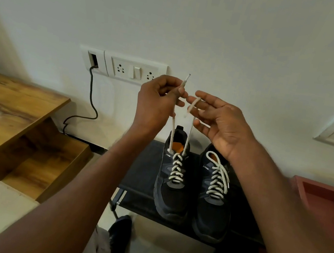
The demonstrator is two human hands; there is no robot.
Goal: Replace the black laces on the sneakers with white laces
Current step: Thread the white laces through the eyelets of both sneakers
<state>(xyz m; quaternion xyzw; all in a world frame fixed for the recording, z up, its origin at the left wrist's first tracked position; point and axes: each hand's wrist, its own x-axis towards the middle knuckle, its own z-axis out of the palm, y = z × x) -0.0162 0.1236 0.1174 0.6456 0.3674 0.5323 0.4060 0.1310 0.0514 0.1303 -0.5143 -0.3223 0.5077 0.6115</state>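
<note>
White wall [222, 25], wooden shelves [10, 104]

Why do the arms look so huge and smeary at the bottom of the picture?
In the head view, the wide lens stretches the edges and nearness blurs the forearms; the left hand, right hand and white laces stay fairly sharp, under soft, even light.
</note>
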